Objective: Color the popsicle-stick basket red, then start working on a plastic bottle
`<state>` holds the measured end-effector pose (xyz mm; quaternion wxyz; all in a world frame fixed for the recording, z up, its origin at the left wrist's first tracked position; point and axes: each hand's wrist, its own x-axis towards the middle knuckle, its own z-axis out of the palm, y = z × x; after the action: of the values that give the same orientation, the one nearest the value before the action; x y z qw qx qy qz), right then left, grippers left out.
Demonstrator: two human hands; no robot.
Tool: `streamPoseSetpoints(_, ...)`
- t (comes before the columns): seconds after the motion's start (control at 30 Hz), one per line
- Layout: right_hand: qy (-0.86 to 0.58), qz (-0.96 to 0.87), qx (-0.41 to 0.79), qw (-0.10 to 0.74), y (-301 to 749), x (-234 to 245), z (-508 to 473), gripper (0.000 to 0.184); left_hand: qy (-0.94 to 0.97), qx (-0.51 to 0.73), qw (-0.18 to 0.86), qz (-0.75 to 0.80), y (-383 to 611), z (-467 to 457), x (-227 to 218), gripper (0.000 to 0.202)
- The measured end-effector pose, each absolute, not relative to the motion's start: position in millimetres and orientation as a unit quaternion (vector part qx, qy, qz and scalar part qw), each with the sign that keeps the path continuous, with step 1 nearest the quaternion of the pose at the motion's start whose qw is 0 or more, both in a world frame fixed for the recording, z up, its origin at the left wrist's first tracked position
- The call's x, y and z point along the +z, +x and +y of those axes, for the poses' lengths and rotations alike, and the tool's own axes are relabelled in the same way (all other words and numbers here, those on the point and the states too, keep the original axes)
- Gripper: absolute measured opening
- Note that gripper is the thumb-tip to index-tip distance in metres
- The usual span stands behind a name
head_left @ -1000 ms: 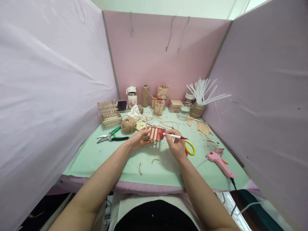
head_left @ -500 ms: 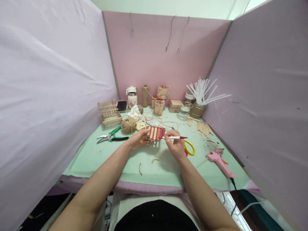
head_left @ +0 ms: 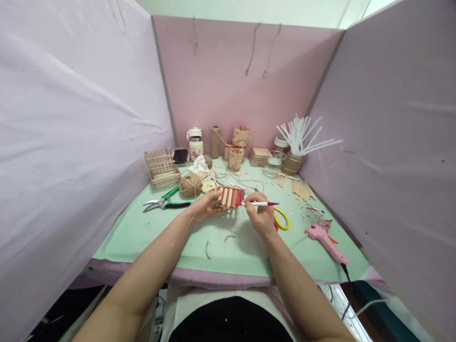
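Note:
My left hand (head_left: 205,205) grips a small panel (head_left: 230,197) by its left side, holding it tilted above the table. Red and pale cream stripes run across the panel, with darker red toward its right end. Between the fingers of my right hand (head_left: 261,214) is a white marker pen (head_left: 258,204) with a dark red end. The pen's tip meets the panel near its lower right edge. Yellow-handled scissors (head_left: 281,218) lie partly hidden behind my right hand. A ball of twine (head_left: 190,185) rests beyond my left wrist.
Green-handled pruning shears (head_left: 167,201) lie left. A pink glue gun (head_left: 327,241) with a cord is at right, near loose wooden sticks (head_left: 302,190). Behind stand a water cup (head_left: 273,164), a pot of white glue sticks (head_left: 292,163), a stick-built rack (head_left: 163,170) and a bottle (head_left: 195,145).
My right hand and the marker have shifted very slightly right along the panel's edge. My left hand and the panel stay in place.

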<state>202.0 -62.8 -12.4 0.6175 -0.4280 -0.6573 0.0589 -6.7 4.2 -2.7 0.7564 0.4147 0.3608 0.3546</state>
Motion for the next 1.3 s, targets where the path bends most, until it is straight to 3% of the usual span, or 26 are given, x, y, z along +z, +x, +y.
streamPoseSetpoints(1.3, -0.416, -0.676, 0.064, 0.604, 202.0, -12.6, -62.9, 0.013, 0.416, 0.361, 0.752, 0.363, -6.3, 4.9, -4.9, 0.056)
